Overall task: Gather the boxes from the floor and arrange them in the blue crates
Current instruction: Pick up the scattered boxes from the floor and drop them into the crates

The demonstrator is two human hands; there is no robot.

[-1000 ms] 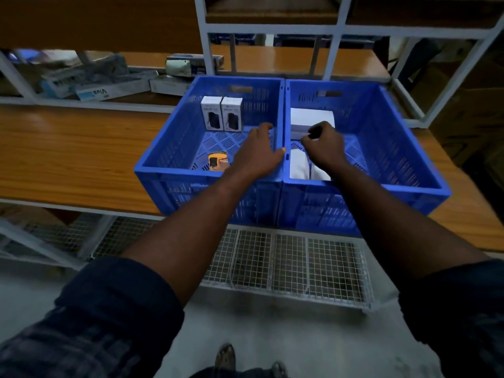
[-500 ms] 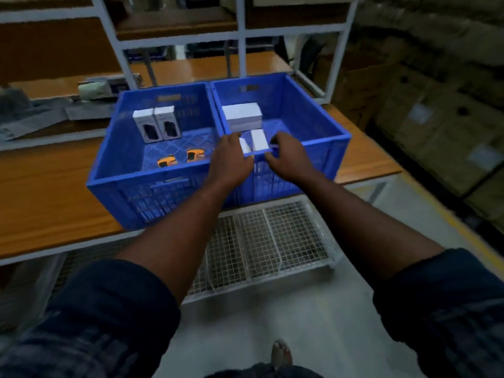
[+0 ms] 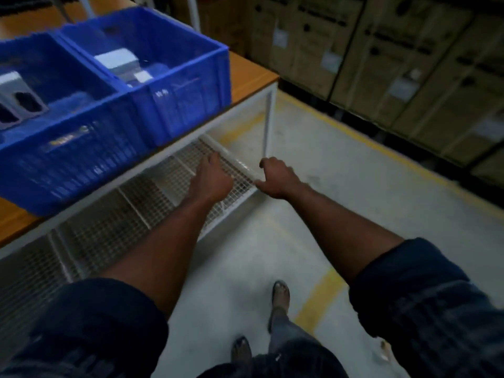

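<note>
Two blue crates stand side by side on the wooden shelf at the upper left. The left crate [image 3: 68, 148] holds white boxes with dark prints [image 3: 16, 96]. White boxes [image 3: 120, 61] lie in the right crate [image 3: 191, 85]. My left hand [image 3: 211, 178] hangs over the wire mesh shelf below the crates, fingers loosely curled and holding nothing. My right hand [image 3: 278, 177] is just right of it, past the mesh corner, fingers loosely curled, nothing in it. No box on the floor is in view. The picture is blurred by motion.
A white metal rack with a wire mesh lower shelf [image 3: 152, 197] stands left. Stacked cardboard cartons [image 3: 395, 64] line the right side behind a yellow floor line [image 3: 381, 148]. Grey concrete floor [image 3: 313, 214] lies between; my feet [image 3: 281, 296] show at the bottom.
Both hands have left the right crate and dropped below the shelf edge. My view has swung right and down, so the crates now sit at the upper left.
</note>
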